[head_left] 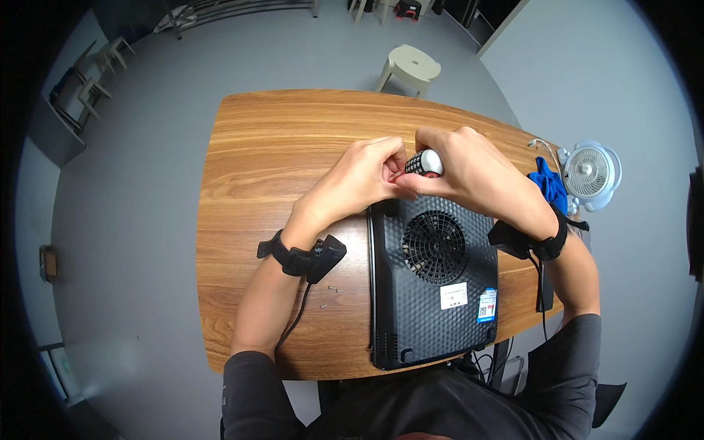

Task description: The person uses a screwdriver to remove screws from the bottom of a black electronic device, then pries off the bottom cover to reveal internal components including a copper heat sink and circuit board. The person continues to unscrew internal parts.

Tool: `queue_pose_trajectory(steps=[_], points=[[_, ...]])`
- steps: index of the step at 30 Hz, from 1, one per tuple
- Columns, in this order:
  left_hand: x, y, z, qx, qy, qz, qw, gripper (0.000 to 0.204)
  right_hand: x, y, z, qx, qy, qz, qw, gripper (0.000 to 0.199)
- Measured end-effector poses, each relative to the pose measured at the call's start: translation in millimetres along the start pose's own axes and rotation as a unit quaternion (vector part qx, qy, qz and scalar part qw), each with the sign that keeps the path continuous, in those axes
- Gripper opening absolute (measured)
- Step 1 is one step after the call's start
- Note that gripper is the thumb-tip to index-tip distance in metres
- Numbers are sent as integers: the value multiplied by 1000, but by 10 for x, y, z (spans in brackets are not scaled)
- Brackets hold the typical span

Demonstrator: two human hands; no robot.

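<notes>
An induction cooker (433,323) lies upside down on the wooden table, its black textured underside and round fan grille facing up. Over its far end my right hand (469,165) grips a screwdriver (424,163) with a black-and-white patterned handle and some red on it. My left hand (370,172) is closed beside the handle, fingertips pinched around a red part at the screwdriver's lower end. The tip and whatever it touches are hidden by my fingers. Several small screws (331,288) lie loose on the table left of the cooker.
A blue cloth (546,183) and a small light-blue fan (589,171) sit at the table's right edge. Cables from the black wrist straps (293,260) run down along my arms. Beyond the wooden table (257,161) stands a beige stool (412,66).
</notes>
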State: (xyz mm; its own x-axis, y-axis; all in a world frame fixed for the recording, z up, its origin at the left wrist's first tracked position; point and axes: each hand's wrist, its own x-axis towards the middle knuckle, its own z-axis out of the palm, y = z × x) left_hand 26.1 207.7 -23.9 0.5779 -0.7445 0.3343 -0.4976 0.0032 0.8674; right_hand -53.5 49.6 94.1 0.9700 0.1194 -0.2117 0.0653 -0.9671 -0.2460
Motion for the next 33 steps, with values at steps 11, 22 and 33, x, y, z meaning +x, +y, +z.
queue_pose_trajectory(steps=[11, 22, 33], points=[[-3, -42, -28, -22, -7, -10, 1000, 25, 11, 68, -31, -20, 21, -44, 999, 36], [-3, -66, -55, -6, -65, -36, 997, 33, 26, 264, 77, 36, 78, -172, 981, 43], [-2, -224, 12, 11, -16, 60, 998, 29, 30, 320, 147, 98, 82, -182, 975, 37]])
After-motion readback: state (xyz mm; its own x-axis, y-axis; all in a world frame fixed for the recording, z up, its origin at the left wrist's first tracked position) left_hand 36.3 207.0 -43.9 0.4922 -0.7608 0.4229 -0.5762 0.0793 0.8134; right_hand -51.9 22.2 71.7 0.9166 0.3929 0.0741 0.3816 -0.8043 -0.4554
